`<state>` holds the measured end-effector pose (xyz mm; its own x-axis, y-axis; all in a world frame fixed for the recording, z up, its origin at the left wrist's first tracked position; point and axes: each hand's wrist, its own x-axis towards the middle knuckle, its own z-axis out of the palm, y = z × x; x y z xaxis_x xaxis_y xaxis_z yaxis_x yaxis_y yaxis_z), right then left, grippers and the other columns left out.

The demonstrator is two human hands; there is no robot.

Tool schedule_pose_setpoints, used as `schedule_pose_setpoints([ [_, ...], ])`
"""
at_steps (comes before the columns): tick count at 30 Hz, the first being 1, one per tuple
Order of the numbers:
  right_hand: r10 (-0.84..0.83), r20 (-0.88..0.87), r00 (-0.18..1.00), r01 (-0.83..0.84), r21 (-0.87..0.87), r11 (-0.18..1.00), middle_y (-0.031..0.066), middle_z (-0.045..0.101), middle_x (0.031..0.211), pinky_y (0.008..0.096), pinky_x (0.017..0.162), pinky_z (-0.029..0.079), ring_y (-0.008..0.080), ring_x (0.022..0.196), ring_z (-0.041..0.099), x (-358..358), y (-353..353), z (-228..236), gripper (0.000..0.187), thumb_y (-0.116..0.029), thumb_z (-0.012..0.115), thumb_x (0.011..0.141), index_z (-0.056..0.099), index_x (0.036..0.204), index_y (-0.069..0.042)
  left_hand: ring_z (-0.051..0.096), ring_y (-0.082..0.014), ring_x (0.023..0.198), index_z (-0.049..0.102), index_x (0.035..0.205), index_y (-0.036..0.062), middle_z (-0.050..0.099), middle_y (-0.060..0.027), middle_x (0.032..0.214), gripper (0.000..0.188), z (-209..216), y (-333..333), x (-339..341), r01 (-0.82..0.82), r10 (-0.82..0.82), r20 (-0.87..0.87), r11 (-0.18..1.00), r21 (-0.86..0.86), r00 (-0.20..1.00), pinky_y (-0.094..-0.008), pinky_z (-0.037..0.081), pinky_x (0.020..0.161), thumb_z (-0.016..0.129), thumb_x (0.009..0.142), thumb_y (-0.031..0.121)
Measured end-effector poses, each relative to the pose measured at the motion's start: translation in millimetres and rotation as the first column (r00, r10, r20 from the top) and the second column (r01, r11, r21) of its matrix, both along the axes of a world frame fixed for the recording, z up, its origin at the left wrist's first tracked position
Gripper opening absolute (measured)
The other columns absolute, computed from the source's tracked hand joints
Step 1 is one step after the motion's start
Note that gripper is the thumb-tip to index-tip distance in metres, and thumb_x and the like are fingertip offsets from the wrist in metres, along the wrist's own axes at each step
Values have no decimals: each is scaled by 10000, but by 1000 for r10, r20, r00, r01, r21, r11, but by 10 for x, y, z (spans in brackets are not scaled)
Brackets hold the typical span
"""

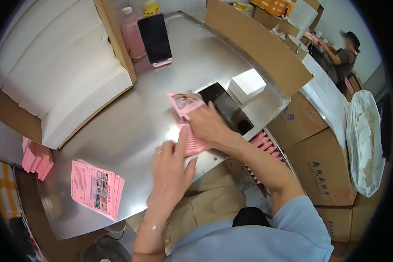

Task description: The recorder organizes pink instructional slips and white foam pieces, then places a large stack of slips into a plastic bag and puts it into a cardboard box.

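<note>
My right hand (210, 124) is closed on a pink printed packet (184, 101), whose picture-covered end sticks out beyond the fingers. Just below it, a row of pink packets (192, 142) stands packed together with the edges showing. My left hand (170, 168) is at the near left side of that row, its fingers along one side and the thumb apart, steadying it. My right palm and wrist hide part of the row. Nearer the front left of the metal table (139, 118) lies a stack of flat pink printed packets (97, 187).
A dark rectangular opening (231, 111) lies beyond my right hand, with a white box (247, 86) beside it. A large carton of white folded paper (83, 96) stands left. A phone on a stand (155, 39) is at the back. Cartons (318, 166) and a seated person (340, 56) are right.
</note>
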<state>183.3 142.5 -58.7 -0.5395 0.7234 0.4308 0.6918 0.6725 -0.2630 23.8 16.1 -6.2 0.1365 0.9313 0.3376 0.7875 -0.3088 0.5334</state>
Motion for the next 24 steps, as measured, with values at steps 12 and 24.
schedule_pose_setpoints([
  [12,-588,118,800,479,463,745,102,579,905,425,773,419,257,935,544,999,325,411,172,-222,672,878,665,877,-50,536,-379,1127,567,1135,28,613,-179,1065,318,-230,-906,-1444,-781,750,-489,592,197,445,-568,302,1037,600,827,97],
  [24,-335,-163,928,367,252,895,140,589,863,450,729,469,322,847,556,1336,484,250,94,-93,681,836,705,902,-31,515,-335,958,577,965,61,536,-149,973,211,-108,-42,-79,-156,161,-247,987,40,956,-468,380,902,720,831,136],
])
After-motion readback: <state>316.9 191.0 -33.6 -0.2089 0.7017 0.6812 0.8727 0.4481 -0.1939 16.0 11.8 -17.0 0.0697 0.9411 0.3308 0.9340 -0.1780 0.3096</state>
